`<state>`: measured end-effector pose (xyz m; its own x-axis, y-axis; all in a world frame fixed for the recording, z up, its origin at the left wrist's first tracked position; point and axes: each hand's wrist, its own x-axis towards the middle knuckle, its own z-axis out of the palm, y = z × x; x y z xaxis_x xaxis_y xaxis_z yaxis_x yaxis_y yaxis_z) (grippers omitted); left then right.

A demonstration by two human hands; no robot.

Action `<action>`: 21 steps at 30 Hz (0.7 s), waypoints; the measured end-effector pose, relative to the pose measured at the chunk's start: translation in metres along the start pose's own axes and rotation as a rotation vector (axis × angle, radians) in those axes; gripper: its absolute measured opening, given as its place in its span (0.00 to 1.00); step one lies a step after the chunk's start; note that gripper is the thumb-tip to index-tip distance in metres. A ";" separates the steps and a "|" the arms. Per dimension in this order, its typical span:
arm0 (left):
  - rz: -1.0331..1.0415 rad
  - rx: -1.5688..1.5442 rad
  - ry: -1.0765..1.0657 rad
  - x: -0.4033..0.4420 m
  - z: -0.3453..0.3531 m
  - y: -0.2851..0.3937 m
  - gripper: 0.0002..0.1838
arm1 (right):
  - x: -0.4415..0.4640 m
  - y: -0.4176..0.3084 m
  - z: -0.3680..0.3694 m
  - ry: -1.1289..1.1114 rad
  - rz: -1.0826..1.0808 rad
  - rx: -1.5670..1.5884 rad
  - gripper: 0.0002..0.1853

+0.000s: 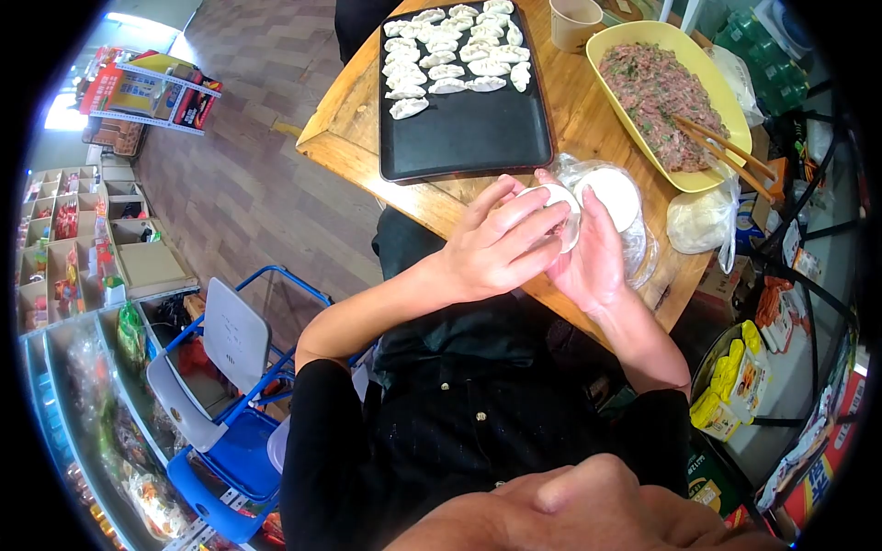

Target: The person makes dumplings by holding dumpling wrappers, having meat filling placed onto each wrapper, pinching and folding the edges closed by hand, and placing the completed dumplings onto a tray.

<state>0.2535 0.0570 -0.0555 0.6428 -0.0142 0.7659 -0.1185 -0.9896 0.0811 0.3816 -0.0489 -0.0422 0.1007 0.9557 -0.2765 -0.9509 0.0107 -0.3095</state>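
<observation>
Both my hands meet over the table's front edge around one round dumpling wrapper [571, 234]. A bit of pinkish meat filling shows inside it, partly hidden by fingers. My left hand [501, 241] lies across the wrapper with its fingers bent over it. Cupped beneath and along the far side is my right hand [595, 253], thumb against the wrapper's rim. Just beyond, a stack of pale wrappers [613, 197] rests on clear plastic. A black tray [469, 138] holds several rows of folded dumplings [443, 57]; its near part is bare.
A yellow basin [634, 151] of minced meat filling [657, 92] stands on the wooden table [340, 119], with chopsticks [726, 151] leaning in it. Behind is a paper cup [575, 23]. A bag of dough [700, 220] sits at the right edge. Blue folding chairs [248, 445] stand left.
</observation>
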 end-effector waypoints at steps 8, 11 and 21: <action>-0.359 -0.253 0.013 0.018 -0.002 -0.007 0.10 | 0.001 0.004 -0.003 -0.102 -0.139 -0.125 0.28; -0.663 -0.461 0.031 0.018 -0.003 -0.006 0.06 | -0.002 0.008 -0.003 -0.171 -0.194 -0.243 0.30; -0.873 -0.767 0.029 0.018 -0.006 0.000 0.06 | -0.011 0.014 -0.004 -0.221 -0.216 -0.373 0.34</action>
<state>0.2605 0.0572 -0.0382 0.7155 0.6434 0.2723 -0.0771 -0.3146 0.9461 0.3681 -0.0603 -0.0473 0.1811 0.9833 0.0169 -0.7410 0.1477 -0.6550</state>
